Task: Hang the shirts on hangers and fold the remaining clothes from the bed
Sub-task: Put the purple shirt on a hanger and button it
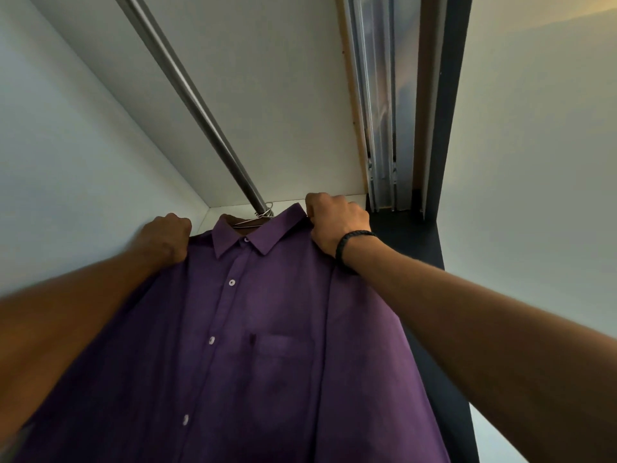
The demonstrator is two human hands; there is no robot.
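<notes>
The white wardrobe (83, 135) is filling most of the view from below, its side wall and top panel meeting in a corner just behind the shirt. A dark door frame (437, 182) is running up the right side, with a metal sliding track (380, 95) lying beside it along the wardrobe's top edge. The purple shirt (233, 345) is hanging inside the wardrobe, front facing the camera, buttoned down the middle, with a chest pocket showing on its right half. A metal rail (187, 95) is stretching from the top of the view down to the shirt's collar. The left hand (167, 237) is gripping the shirt's shoulder on the left side, fingers curled into the cloth. The right hand (337, 222) is gripping the other shoulder beside the collar, fingers curled over the fabric's edge. The two hands are sitting well apart, one at each shoulder. A black bracelet (347, 243) is circling the right wrist. A thin wire hanger (257, 218) is showing inside the open collar, its hook sitting on the rail.
</notes>
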